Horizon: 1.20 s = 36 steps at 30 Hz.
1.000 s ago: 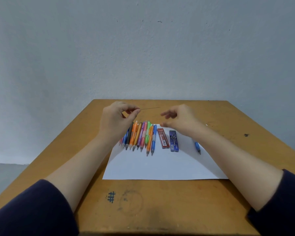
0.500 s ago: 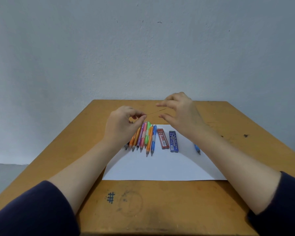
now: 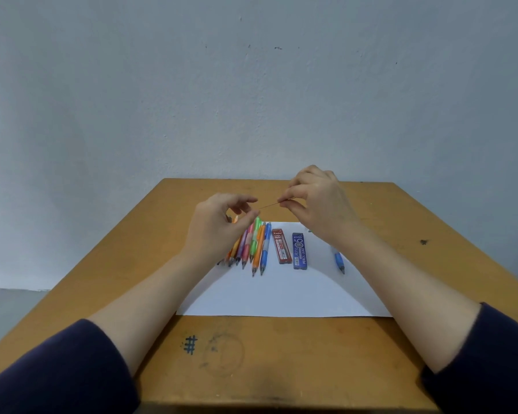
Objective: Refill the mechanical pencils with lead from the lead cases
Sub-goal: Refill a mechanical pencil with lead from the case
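A thin dark pencil lead (image 3: 271,204) hangs in the air above the desk. My right hand (image 3: 317,204) pinches its right part between thumb and forefinger. My left hand (image 3: 219,225) is beside the lead's left end, thumb and forefinger slightly apart, and seems not to grip it. Below, several coloured mechanical pencils (image 3: 256,246) lie in a row on a white sheet (image 3: 281,294), partly hidden by my left hand. To their right lie a red lead case (image 3: 281,246) and a blue lead case (image 3: 299,251). One blue pencil (image 3: 338,259) lies apart under my right wrist.
The sheet rests on a small wooden desk (image 3: 281,354) with pen marks (image 3: 190,345) near the front edge. A pale wall stands right behind the desk's far edge. The floor drops away on the left.
My right hand came in from the right and closed on the lead. My left hand's fingers have loosened at the lead's other end. Both hands sit slightly lower and closer together.
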Tool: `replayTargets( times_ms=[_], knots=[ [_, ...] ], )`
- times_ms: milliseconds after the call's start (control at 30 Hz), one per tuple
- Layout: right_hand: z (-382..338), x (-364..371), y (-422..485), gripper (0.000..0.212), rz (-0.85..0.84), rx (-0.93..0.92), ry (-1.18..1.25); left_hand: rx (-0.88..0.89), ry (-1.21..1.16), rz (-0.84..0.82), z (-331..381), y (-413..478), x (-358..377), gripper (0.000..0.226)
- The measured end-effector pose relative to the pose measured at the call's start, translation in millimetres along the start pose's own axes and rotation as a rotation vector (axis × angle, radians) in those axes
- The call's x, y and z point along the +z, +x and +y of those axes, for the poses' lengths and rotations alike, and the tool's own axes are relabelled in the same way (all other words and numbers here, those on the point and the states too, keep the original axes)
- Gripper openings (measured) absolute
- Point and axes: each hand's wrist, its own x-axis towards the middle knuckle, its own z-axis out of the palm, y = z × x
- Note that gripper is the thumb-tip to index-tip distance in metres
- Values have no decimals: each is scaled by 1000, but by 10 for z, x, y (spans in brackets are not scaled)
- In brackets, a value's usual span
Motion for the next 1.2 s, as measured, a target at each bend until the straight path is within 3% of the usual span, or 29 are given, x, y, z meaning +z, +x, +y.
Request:
replayTargets(
  times_ms=[167,333,633,800,1200],
  knots=[
    [230,-268,-113,4,-3,105,63,-85,31,-60,187,-27,78,27],
    [493,-507,-383,5,-38,318,47,-89,219,-248,495,-21,324,24],
    [745,-674,-708,9,-130,529,51,-206,292,-418,969,0,1036,43],
    [765,-692,-720,10,-120,571,84,-250,397,-417,1001,25,1187,40],
    [749,-649,-714,10,-135,555,107,-365,44,-194,859,182,925,23]
  ],
)
